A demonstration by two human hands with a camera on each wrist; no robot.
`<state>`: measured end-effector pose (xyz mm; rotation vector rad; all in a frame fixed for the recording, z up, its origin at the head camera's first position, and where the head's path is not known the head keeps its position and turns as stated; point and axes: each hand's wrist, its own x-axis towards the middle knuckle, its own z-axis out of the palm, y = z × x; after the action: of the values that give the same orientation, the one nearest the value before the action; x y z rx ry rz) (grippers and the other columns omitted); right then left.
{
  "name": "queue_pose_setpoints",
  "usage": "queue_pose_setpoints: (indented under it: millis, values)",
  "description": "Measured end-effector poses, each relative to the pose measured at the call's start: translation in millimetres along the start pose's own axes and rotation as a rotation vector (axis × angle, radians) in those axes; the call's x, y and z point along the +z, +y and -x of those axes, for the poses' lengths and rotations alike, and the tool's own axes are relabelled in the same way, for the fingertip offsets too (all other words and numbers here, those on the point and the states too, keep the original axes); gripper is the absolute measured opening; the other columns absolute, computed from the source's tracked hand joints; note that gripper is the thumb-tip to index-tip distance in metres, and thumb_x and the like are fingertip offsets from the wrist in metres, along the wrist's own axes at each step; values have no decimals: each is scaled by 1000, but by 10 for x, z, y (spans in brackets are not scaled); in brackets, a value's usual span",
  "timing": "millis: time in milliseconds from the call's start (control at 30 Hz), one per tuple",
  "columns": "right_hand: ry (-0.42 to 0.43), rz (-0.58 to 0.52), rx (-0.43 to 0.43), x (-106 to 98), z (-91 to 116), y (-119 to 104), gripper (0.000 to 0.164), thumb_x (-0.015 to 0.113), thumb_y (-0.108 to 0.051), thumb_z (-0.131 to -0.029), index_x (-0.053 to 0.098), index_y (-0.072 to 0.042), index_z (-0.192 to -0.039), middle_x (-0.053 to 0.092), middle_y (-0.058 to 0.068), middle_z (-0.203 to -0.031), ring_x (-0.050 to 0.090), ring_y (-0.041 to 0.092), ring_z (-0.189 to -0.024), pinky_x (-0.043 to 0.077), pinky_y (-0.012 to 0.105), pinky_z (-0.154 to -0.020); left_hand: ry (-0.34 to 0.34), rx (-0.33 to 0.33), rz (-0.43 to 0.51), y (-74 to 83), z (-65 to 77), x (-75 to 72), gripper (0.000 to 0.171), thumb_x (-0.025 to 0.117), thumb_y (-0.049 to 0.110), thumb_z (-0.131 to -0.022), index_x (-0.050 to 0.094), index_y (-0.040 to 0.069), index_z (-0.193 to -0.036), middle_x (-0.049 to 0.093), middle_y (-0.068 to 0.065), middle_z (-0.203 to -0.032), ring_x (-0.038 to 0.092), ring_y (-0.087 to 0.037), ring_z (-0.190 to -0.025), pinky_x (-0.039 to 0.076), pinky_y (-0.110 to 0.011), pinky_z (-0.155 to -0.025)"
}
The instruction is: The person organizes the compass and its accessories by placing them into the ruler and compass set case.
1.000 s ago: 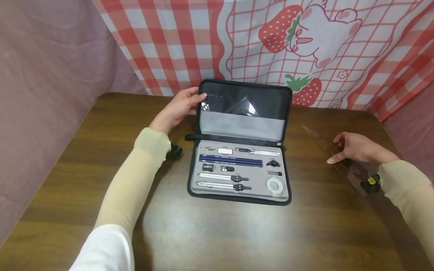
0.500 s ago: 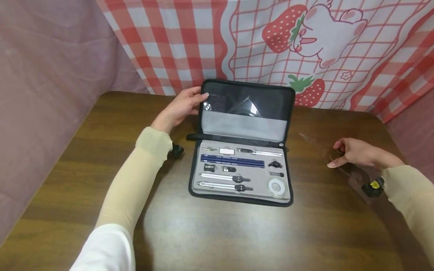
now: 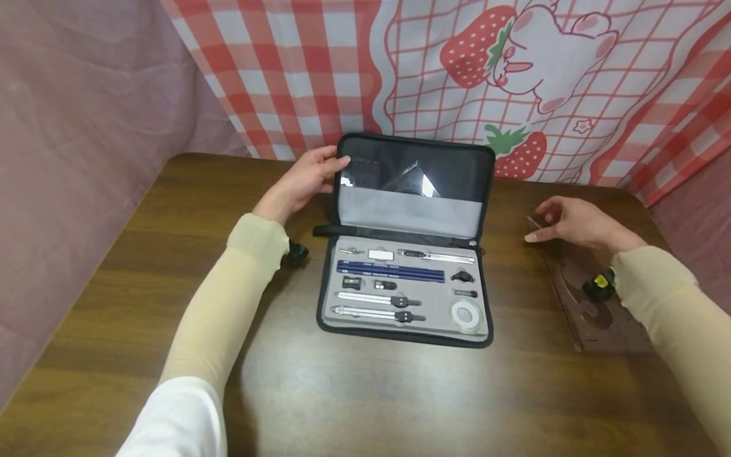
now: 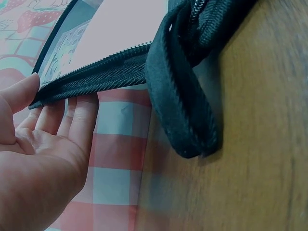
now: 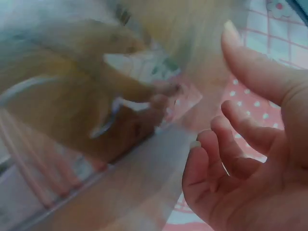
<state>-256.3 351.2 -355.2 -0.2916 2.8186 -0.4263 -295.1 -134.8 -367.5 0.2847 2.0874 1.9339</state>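
Note:
In the head view a black zip case [image 3: 402,337] lies unfolded on the table, its lid [image 3: 408,209] raised against the patterned cloth. My left hand [image 3: 302,181] holds the lid's left edge, thumb in front and fingers behind; the left wrist view shows this grip on the zipped edge [image 4: 91,79]. A clear plastic set square [image 3: 594,336] with curved cut-outs lies at the right, partly hidden under my right forearm. Above its far corner is my right hand [image 3: 582,222], fingers loosely bent. In the right wrist view thumb and fingers [image 5: 240,144] stand apart with nothing between them.
Two silver compasses [image 3: 371,314], blue pencils [image 3: 391,271], a white eraser [image 3: 381,255], a sharpener [image 3: 351,283] and a tape roll [image 3: 455,315] sit in the case's slots. A black strap [image 4: 180,110] sticks out at the hinge. A checked cloth [image 3: 308,76] hangs behind.
The set square has gone from my right hand's pinch to the table, and its fingers have parted from it. That hand has moved up and left. My left hand keeps its grip.

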Motion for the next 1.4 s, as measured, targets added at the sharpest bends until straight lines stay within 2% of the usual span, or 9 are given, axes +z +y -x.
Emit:
queue_pose_setpoints:
  millis: [100,200,400,567,800,933,1100,1267,1400]
  values:
    - [-52,15,-8,-23,-150,6,77,74,-51,-68,48,1,-119,48,24,-107,46,34,-93,39,51,-79,-3,-7,1,-12,1,13,48,58,41,-86,51,17,-127,61,-3,-115,54,-19,-105,44,-39,-86]
    - [-90,12,-20,-32,-216,73,68,76,-44,-68,50,-1,-114,50,20,-101,47,32,-88,39,48,-76,-18,-8,6,-15,-9,34,49,58,41,-86,50,17,-128,60,-3,-117,53,-19,-106,44,-39,-87]
    - [-85,-67,-4,-24,-234,151,57,78,-38,-68,52,-2,-105,48,9,-87,44,21,-75,39,33,-63,-25,-6,6,2,-32,48,49,58,41,-86,50,19,-130,60,-2,-118,53,-17,-107,43,-39,-87]
    - [-79,-105,-2,-25,-225,138,56,77,-35,-69,54,-2,-107,48,10,-89,47,21,-75,45,32,-62,-17,-7,8,8,-26,34,49,57,41,-87,50,19,-129,61,-2,-116,55,-18,-105,44,-39,-86]
    - [-31,-75,-1,-16,-245,148,53,79,-38,-66,59,-3,-101,53,8,-85,52,17,-69,45,30,-57,-15,8,31,12,-30,21,46,57,39,-88,50,17,-128,61,-5,-115,56,-20,-104,45,-39,-85]
    - [-7,-72,21,25,-266,183,54,78,-45,-65,61,-5,-98,57,6,-84,50,19,-72,42,33,-61,-11,19,31,12,-29,12,44,56,37,-89,51,16,-128,62,-6,-114,56,-21,-103,45,-39,-84]
    - [-19,-95,36,76,-247,233,53,74,-49,-68,62,-6,-96,61,4,-85,48,22,-79,39,37,-69,-21,10,34,-2,-33,-1,46,56,37,-89,50,15,-129,61,-6,-116,55,-20,-105,44,-39,-86]
    - [-57,-100,25,76,-204,253,50,69,-53,-71,62,-7,-89,57,5,-81,44,21,-77,36,37,-67,-18,-7,31,-16,-41,-8,48,56,38,-89,49,15,-130,60,-5,-118,54,-19,-107,44,-39,-87]
    - [-54,-111,20,18,-189,227,51,68,-51,-75,62,-5,-95,59,5,-85,51,18,-76,42,34,-66,4,-23,26,-32,-30,-18,49,57,39,-88,48,16,-131,60,-4,-117,54,-18,-106,44,-38,-87]
